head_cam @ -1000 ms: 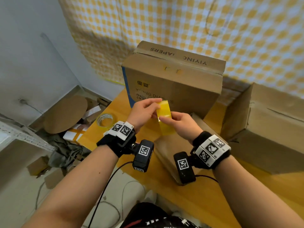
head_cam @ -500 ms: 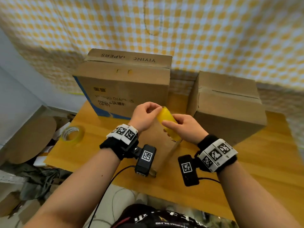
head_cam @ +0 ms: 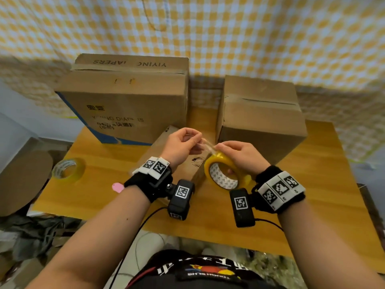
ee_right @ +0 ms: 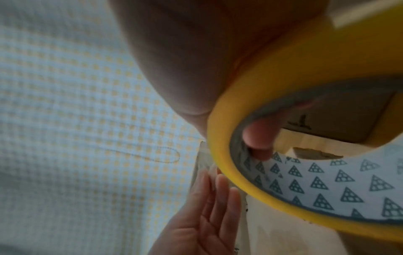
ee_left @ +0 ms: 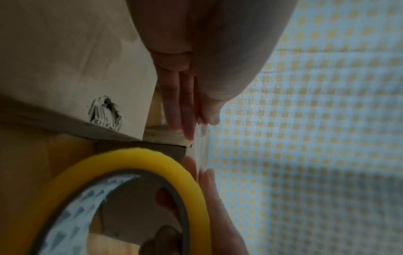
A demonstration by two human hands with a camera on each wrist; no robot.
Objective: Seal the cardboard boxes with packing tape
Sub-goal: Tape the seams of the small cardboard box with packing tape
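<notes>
Boxes: three cardboard boxes on the wooden table; all have their flaps down, so no contents show.
Printed box: the landmark, at the table's back left, its top flap seam not lying quite flat.
Plain box: right of the printed box, a gap of bare tabletop between them.
Small box: in front of the printed box, under the hands.
Tape rolls: two; the yellow roll is held above the small box, and the spare roll lies flat in front-left of the printed box, near the table's left edge.
Right hand: grips the yellow roll, fingers through its core.
Left hand: pinches the clear tape end drawn from the roll.
Pink tag: front of the printed box, by the left wrist.
Open room: bare tabletop lies along the front edge and to the right.
</notes>
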